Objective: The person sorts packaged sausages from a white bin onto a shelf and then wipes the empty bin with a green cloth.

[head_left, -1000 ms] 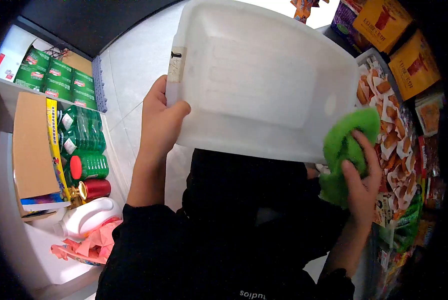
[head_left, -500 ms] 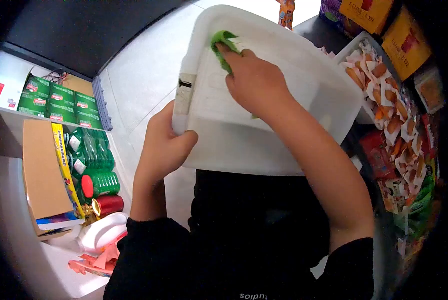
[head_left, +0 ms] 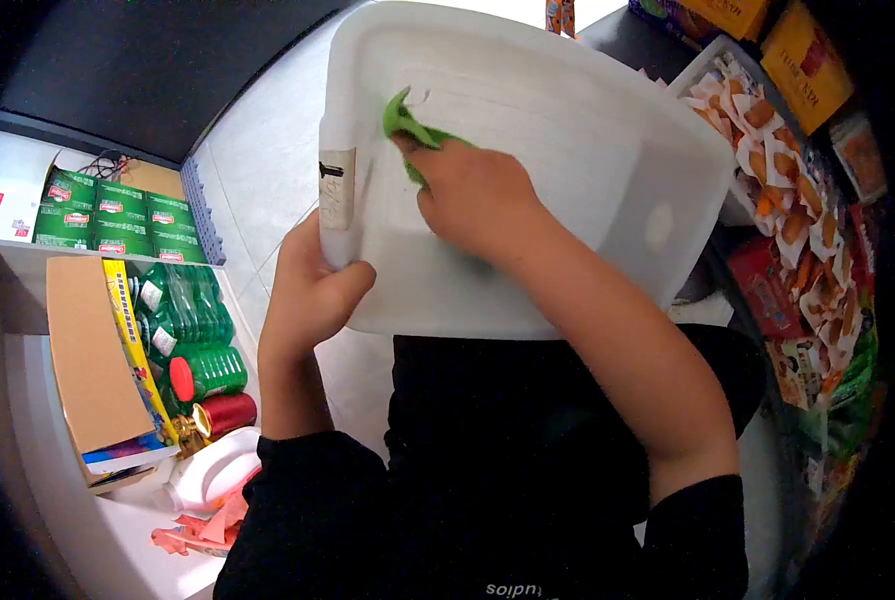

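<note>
A whitish translucent plastic bin (head_left: 568,120) is tilted up in front of me, its inside facing my view. My left hand (head_left: 313,280) grips its left edge, thumb on the near side and the fingers hidden behind the wall. Just above that hand, a strip of marked tape (head_left: 338,200) sticks to the rim. Bunched under the fingers of my right hand (head_left: 478,195) is a green cloth (head_left: 403,120), pressed against the bin's inner surface towards the left side.
On the left, a shelf unit holds green boxes (head_left: 123,205), a cardboard box (head_left: 98,350), green bottles (head_left: 183,310) and a white jug (head_left: 213,465). At right, a tray contains many wrapped snacks (head_left: 768,180), with yellow boxes (head_left: 808,65) behind. Pale tiled floor (head_left: 268,150) lies beyond the bin.
The bin and my left hand have shifted left and slightly up in view. My right hand has moved the green cloth left and down across the bin's inside.
</note>
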Available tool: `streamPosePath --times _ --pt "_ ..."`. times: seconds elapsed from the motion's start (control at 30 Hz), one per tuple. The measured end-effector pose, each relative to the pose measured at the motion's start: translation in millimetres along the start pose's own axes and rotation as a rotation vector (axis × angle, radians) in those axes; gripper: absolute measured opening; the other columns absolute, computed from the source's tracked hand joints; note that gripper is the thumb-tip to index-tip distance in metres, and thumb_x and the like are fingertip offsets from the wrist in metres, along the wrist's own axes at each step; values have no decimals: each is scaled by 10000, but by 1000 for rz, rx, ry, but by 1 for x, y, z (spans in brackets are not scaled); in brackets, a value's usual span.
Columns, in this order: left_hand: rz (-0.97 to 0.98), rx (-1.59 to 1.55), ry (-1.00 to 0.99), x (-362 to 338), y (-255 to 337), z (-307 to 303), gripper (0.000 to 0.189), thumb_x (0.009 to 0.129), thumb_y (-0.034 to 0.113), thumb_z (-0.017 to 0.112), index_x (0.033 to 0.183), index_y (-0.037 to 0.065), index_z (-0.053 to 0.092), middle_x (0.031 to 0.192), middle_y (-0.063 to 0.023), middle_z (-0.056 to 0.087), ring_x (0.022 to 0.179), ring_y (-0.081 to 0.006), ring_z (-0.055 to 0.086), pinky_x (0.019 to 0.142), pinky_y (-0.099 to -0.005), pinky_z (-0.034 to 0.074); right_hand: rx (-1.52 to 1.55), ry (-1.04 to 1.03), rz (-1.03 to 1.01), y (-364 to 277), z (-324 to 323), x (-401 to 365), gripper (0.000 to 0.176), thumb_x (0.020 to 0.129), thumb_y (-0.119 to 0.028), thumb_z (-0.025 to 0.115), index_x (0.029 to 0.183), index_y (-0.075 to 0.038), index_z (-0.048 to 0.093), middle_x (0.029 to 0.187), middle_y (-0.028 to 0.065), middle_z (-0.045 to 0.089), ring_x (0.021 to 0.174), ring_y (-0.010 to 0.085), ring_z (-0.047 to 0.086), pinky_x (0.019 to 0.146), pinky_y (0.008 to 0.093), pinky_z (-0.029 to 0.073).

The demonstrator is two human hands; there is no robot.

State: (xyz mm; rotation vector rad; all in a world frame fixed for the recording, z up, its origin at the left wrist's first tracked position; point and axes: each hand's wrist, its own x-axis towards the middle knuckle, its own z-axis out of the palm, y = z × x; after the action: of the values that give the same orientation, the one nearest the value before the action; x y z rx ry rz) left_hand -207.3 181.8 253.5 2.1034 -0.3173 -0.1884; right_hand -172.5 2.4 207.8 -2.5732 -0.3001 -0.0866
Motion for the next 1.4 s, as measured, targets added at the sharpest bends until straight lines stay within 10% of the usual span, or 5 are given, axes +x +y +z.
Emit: streamPosePath --times 0.7,0.9,0.97,1.4 --pt "-41 -53 134 6 -14 3 444 612 26 510 1042 -75 561 853 -90 608 755 -146 556 695 -289 466 -233 -502 -224 -13 2 -9 265 779 -130 517 992 -147 674 912 114 651 848 282 647 708 407 519" --pt "-24 -93 137 -4 -11 7 426 637 24 504 1049 -61 565 842 -94 612 743 -155 558 687 -287 465 301 -146 -213 38 -20 -16 424 698 -90 498 1090 -86 661 1003 154 624 938 267 616 794 349 511" --pt "-17 -48 119 -2 -7 9 423 650 21 492 1060 -56 563 855 -107 617 764 -161 565 701 -280 464 913 -248 126 45 -47 -24 481 643 -76 488 1094 -63 654 1057 119 605 940 230 594 838 312 494" --pt "12 -165 151 -4 -2 20 408 692 25 502 1086 -61 562 914 -113 628 835 -166 580 764 -292 466 1341 -124 303 84 -57 -63 534 627 -23 499 1156 -41 573 1089 112 564 992 208 553 901 291 449"
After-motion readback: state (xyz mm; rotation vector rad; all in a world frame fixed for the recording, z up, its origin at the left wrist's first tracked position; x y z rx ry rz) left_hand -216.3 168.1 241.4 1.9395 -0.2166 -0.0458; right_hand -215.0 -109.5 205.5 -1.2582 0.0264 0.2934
